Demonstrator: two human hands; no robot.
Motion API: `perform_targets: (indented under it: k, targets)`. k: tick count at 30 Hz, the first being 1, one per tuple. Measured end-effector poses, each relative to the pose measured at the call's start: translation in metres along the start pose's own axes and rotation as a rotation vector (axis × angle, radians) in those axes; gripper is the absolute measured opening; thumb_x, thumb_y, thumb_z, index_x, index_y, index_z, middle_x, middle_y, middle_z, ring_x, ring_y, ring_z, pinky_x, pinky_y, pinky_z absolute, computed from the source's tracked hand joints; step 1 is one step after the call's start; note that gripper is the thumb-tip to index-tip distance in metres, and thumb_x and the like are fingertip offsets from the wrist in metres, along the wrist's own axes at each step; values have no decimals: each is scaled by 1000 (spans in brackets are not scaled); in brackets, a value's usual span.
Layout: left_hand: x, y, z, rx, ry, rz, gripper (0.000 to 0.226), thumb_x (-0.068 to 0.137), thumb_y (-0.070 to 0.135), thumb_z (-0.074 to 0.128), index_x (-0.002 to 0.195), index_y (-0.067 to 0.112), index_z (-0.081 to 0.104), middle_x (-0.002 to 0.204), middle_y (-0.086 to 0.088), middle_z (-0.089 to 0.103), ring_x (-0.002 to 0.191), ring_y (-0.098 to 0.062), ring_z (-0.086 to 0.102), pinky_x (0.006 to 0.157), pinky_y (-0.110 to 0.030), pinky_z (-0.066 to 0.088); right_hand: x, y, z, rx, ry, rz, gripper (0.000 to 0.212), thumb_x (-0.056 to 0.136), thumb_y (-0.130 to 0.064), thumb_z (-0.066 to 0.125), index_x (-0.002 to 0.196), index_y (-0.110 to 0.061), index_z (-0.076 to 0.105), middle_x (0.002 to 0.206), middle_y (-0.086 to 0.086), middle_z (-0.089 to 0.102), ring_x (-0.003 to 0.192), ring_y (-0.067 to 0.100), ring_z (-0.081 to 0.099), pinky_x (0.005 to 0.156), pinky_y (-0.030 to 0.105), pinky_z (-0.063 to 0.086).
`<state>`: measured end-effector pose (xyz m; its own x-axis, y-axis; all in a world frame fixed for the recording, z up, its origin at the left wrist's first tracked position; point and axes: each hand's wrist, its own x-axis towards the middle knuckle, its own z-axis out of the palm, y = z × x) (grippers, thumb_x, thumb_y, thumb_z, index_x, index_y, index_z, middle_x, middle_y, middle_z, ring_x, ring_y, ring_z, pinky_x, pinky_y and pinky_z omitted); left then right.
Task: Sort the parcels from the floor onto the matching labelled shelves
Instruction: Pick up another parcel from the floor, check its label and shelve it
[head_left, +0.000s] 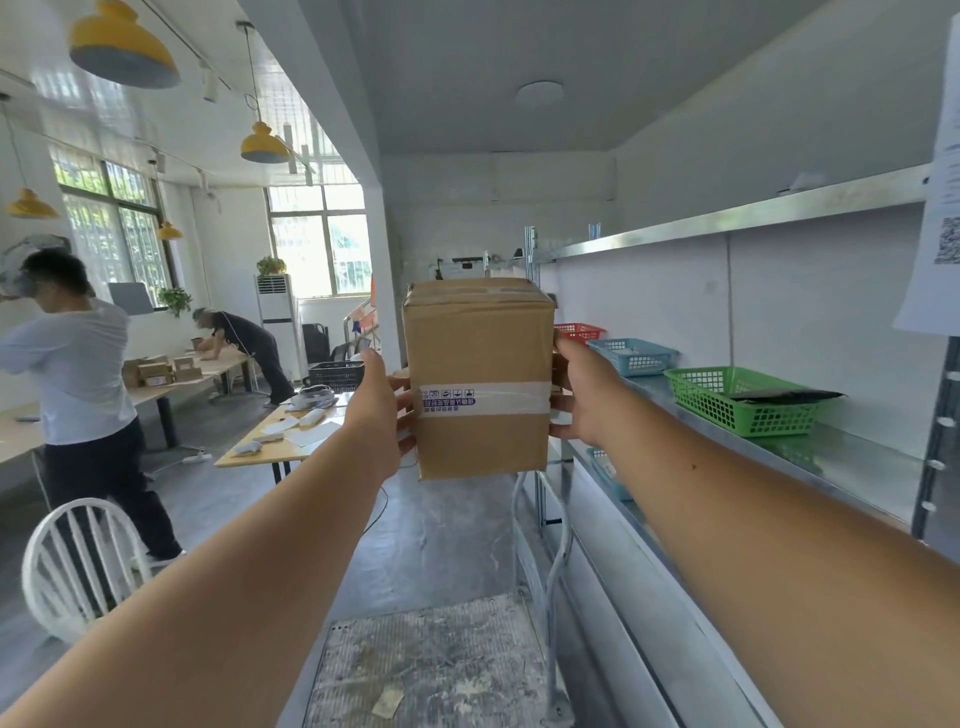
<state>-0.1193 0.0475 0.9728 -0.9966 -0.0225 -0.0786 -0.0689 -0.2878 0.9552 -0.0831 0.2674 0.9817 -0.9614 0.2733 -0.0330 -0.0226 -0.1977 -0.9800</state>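
A brown cardboard parcel with a white tape band and blue print is held up at arm's length in the middle of the view. My left hand grips its left side and my right hand grips its right side. The metal shelves run along the right wall, just right of the parcel. On the nearest shelf level stand a green basket, a blue basket and a red basket. The parcel's address label is not visible.
A stepladder platform with a metal rail lies below me. A paper notice hangs at the right edge. A wooden table, a white chair and two people at tables occupy the left.
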Motion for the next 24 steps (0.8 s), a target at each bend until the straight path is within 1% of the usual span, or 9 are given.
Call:
perform_targets:
  k: [3,6,9,12,14,16,18,21,24]
  targets:
    - [2,0,0,-14,3,4,74,98,79,34,113,18,74,114,-9,80,105,-30,76,102,-48,58,5,0,-5,29,-25,-15,45,101,-62,54,103,-22,75,101,-2,76,104,27,69,89,49,53]
    - [4,-1,3,-18,9,23,68,100,75,38,99,20,78,111,-9,80,106,-32,76,99,-51,61,2,-2,-3,63,-14,-53,31,102,-50,57,99,-25,75,101,-4,75,102,25,69,80,45,54]
    - [3,-3,6,5,-7,33,67,102,72,38,104,18,78,106,-9,80,102,-30,77,96,-48,63,4,-1,-2,90,16,-72,19,99,-40,61,89,-27,71,100,-3,71,103,24,65,80,44,54]
    - [5,-3,6,14,-23,26,65,104,68,38,103,16,77,92,-9,84,94,-30,80,94,-47,64,8,-1,-2,82,22,-65,19,99,-42,61,100,-26,70,115,0,71,118,28,62,90,49,53]
    - [5,-4,6,6,-37,28,65,105,67,40,105,15,78,89,-8,85,90,-30,80,87,-46,66,11,1,-1,30,35,-71,33,98,-49,59,119,-25,68,125,-1,69,124,27,59,99,54,44]
    - [5,-5,7,-8,-29,33,64,104,67,41,105,15,78,96,-8,84,93,-31,81,87,-47,66,11,0,3,-33,59,-78,61,84,-61,63,133,-25,66,130,1,67,127,27,58,97,52,42]
    - [4,-4,5,-28,-8,34,64,102,69,43,99,15,76,101,-10,82,96,-33,80,91,-51,65,12,0,4,-45,58,-60,77,64,-73,69,126,-27,69,131,9,68,127,31,60,97,48,49]
    - [8,-3,-1,-66,-7,33,66,101,72,43,97,15,77,87,-6,82,94,-33,81,94,-54,64,13,-1,2,3,18,-61,49,88,-70,64,111,-28,71,115,4,72,111,25,65,88,42,53]
    - [10,-1,-4,-97,-6,48,60,102,69,46,88,17,74,80,-4,80,99,-34,79,98,-52,62,17,-1,4,25,20,-48,47,95,-69,58,116,-28,70,111,0,73,111,25,65,108,53,48]
